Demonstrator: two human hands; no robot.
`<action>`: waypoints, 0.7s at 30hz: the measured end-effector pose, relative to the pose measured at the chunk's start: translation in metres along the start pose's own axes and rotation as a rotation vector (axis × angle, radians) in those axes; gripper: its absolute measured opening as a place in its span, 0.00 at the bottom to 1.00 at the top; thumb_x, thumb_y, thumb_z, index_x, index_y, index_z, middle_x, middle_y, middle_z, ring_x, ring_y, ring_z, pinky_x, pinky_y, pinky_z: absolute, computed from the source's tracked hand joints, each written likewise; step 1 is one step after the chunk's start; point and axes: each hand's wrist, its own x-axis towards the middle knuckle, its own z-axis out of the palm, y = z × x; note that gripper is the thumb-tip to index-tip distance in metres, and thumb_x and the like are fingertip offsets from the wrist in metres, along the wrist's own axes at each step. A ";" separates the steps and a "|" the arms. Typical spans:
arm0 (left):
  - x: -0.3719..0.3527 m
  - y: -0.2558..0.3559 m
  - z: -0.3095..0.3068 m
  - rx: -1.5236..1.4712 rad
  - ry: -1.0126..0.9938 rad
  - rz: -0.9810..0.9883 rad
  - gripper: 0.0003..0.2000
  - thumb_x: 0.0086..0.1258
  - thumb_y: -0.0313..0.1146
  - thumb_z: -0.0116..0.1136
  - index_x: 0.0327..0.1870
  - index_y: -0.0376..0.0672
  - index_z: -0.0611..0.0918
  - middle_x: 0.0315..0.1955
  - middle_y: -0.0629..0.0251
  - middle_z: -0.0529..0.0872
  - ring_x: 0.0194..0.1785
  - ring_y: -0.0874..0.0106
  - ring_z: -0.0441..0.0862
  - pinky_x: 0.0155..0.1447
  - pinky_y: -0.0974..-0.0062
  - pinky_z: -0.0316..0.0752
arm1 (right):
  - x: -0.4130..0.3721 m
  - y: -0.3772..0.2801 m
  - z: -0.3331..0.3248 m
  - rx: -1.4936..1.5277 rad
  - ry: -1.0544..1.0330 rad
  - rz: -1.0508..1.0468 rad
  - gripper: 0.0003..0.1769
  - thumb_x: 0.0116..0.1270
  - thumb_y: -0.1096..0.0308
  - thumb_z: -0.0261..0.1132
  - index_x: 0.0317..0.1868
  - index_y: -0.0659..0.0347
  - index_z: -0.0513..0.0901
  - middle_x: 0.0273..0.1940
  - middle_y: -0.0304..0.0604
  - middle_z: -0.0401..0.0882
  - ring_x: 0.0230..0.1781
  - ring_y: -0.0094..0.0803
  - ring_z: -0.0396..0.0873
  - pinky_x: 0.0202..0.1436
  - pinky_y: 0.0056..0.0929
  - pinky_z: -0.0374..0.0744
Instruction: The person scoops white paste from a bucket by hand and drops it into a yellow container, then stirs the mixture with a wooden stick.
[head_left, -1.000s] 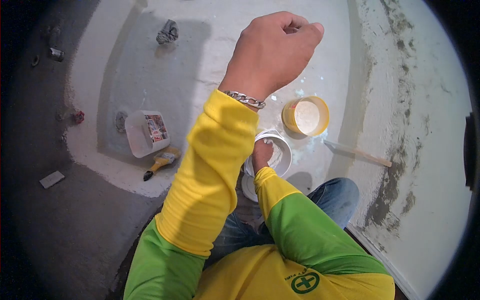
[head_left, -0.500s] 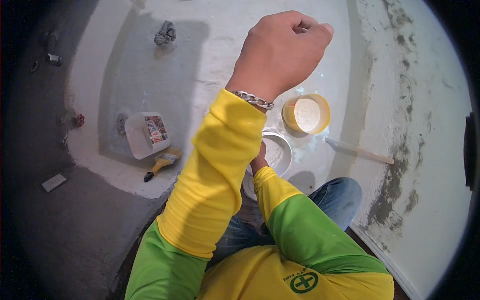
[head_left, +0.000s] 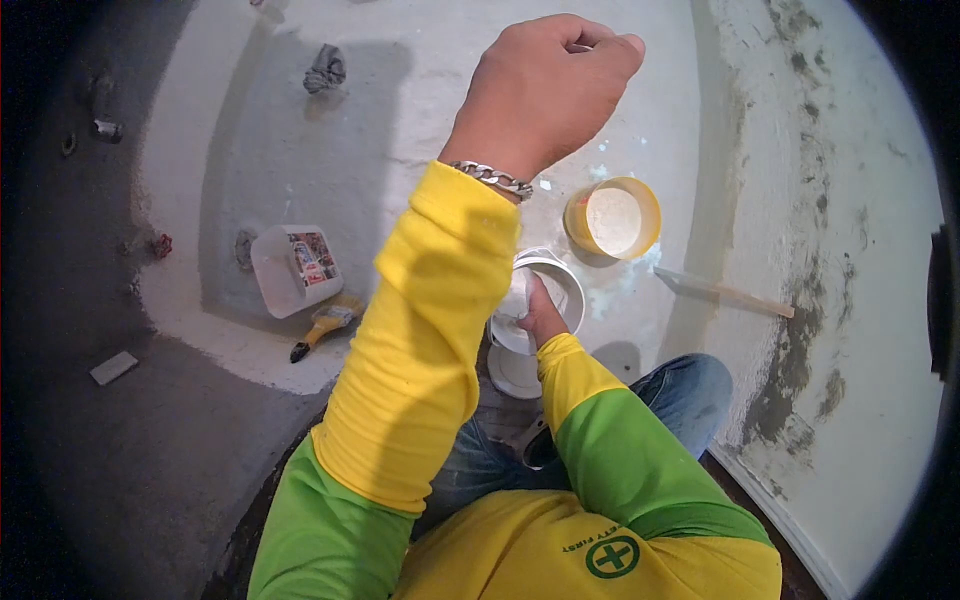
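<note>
My left hand (head_left: 550,90) is raised over the floor, back of the hand up, with the fingers curled and the thumb pressed to them. Whatever it may hold is hidden underneath. My right hand (head_left: 543,316) is at the white bucket (head_left: 574,288), its fingers around a pale, cup-like container (head_left: 513,300) whose kind is not clear. White material shows inside the bucket. A round white lid-like piece (head_left: 514,375) lies just below the bucket. Beyond it stands a yellow tub (head_left: 650,215) with whitish contents.
On the left are a clear plastic container (head_left: 275,270) with a label, a yellow-handled paintbrush (head_left: 325,325) and a crumpled grey cloth (head_left: 325,68). A flat strip (head_left: 730,292) lies to the right by the stained wall (head_left: 850,250). A small pale block (head_left: 113,368) sits lower left.
My right hand has come out from behind my left forearm and shows at the bucket with the pale container. My left hand has shifted slightly left and up.
</note>
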 end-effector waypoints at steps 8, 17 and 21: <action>0.003 0.006 0.005 -0.016 -0.044 0.001 0.19 0.63 0.48 0.60 0.39 0.39 0.87 0.32 0.60 0.88 0.38 0.64 0.83 0.49 0.71 0.77 | -0.047 -0.009 0.015 0.101 -0.179 -0.034 0.21 0.71 0.52 0.51 0.48 0.56 0.83 0.43 0.45 0.86 0.41 0.42 0.86 0.49 0.47 0.84; 0.004 0.004 0.002 -0.046 -0.010 0.002 0.19 0.64 0.49 0.61 0.40 0.38 0.87 0.35 0.61 0.88 0.40 0.66 0.83 0.50 0.72 0.76 | -0.079 -0.016 0.006 0.265 -0.210 -0.091 0.23 0.72 0.51 0.49 0.46 0.62 0.80 0.42 0.52 0.84 0.41 0.50 0.83 0.47 0.50 0.82; 0.005 0.004 0.005 -0.037 -0.019 0.005 0.20 0.64 0.49 0.61 0.40 0.38 0.87 0.35 0.60 0.88 0.41 0.65 0.83 0.50 0.71 0.76 | -0.092 -0.018 0.014 0.238 -0.338 -0.114 0.17 0.73 0.55 0.49 0.40 0.55 0.81 0.36 0.45 0.84 0.36 0.44 0.83 0.44 0.46 0.83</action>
